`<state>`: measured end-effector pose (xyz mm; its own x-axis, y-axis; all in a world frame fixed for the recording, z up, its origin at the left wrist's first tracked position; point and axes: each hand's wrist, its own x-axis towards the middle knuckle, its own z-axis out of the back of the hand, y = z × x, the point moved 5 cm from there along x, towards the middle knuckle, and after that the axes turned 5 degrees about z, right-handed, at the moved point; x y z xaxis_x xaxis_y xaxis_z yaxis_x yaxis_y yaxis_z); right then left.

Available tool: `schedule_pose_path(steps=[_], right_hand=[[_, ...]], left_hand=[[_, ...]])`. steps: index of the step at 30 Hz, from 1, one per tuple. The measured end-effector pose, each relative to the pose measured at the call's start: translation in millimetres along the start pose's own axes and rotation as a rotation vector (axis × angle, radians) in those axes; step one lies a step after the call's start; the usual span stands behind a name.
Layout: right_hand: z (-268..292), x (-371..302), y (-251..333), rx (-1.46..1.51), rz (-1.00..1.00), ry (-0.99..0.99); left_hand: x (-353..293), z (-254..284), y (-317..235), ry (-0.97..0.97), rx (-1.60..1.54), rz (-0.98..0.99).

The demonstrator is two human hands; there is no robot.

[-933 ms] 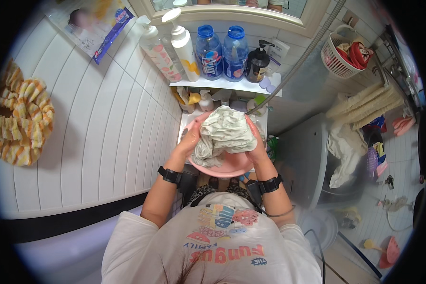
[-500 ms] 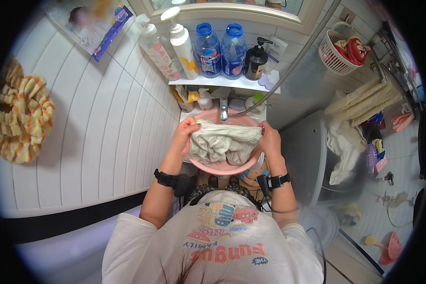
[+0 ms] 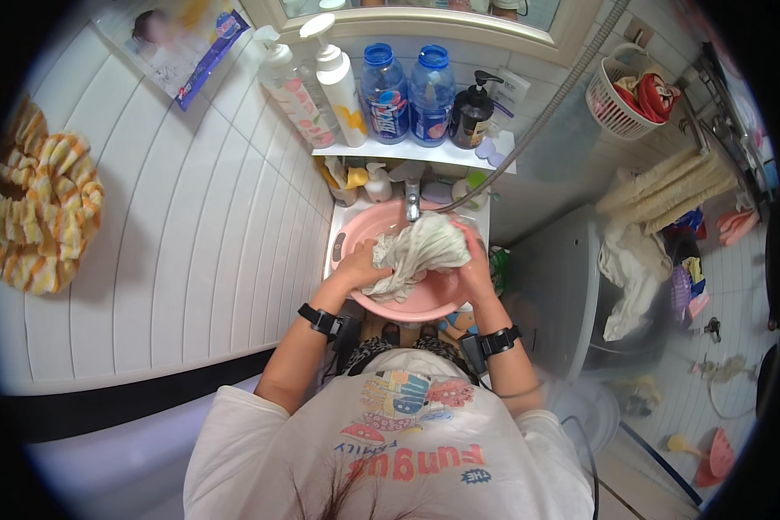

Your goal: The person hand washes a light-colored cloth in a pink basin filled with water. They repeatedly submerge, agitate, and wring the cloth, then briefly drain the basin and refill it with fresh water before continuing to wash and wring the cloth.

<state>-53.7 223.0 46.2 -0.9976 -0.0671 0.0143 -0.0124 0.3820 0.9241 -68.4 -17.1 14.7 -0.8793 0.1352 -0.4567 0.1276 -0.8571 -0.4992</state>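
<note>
Over the pink basin point(image 3: 361, 232), a wet whitish cloth point(image 3: 422, 249) was held bunched, so that drips fell inside (under the tap point(image 3: 413, 206)). It was clasped from both sides by the left hand point(image 3: 360, 269) and the right hand point(image 3: 475, 270), each grip closed on it.

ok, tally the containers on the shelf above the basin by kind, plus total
White pump bottles: 2
Blue-capped bottles: 2
Dark pump bottle: 1
Total: 5
Both hands, left hand and right hand, grip the cloth over the pink basin, below the shelf.
</note>
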Motion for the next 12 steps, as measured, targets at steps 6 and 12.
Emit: schedule_pose_path(steps=[6,12], right_hand=[[-52.4,-15.6,11.8,-0.716,0.251,0.151],[-51.2,-17.7,15.0,-0.915,0.166,-0.139]], left_hand=[[-0.2,-4.3,-46.2,0.306,-0.518,-0.443],[-25.1,-2.8,-52.7,0.382,-0.856,-0.413]])
